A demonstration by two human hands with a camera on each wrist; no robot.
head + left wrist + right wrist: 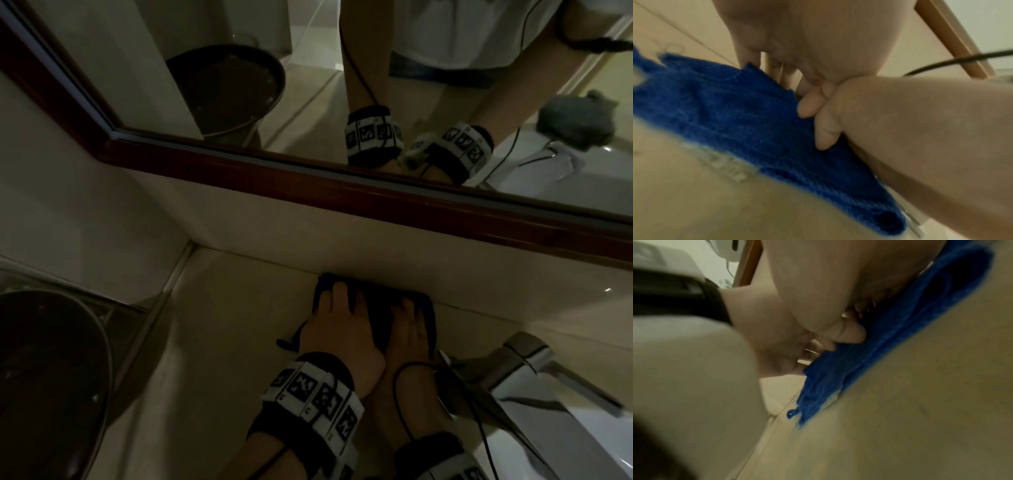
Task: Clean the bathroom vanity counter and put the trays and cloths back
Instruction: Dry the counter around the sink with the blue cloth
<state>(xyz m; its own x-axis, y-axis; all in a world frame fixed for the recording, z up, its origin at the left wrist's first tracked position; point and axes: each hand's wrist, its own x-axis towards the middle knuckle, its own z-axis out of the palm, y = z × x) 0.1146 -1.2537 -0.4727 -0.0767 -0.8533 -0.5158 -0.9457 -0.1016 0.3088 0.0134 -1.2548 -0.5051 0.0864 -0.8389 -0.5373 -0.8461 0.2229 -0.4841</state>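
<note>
Nearest, the two wrists are seen crossed at the near edge of the counter [219,329]. Beyond them, the left hand [337,330] and the right hand [409,329] are laid side by side on the blue cloth [373,308], fingers [339,291] stretched flat and pressing, not curled round it, as far as the dim view allows. The cloth's long axis is set left to right, directly under the fingers and against the far wall [308,236], with the faucet [520,363] just to the right.

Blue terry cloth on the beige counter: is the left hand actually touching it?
Touching. The head view shows the left hand lying flat on the blue terry cloth beside the right hand; the left wrist view shows fingers pressing into the cloth.
</note>
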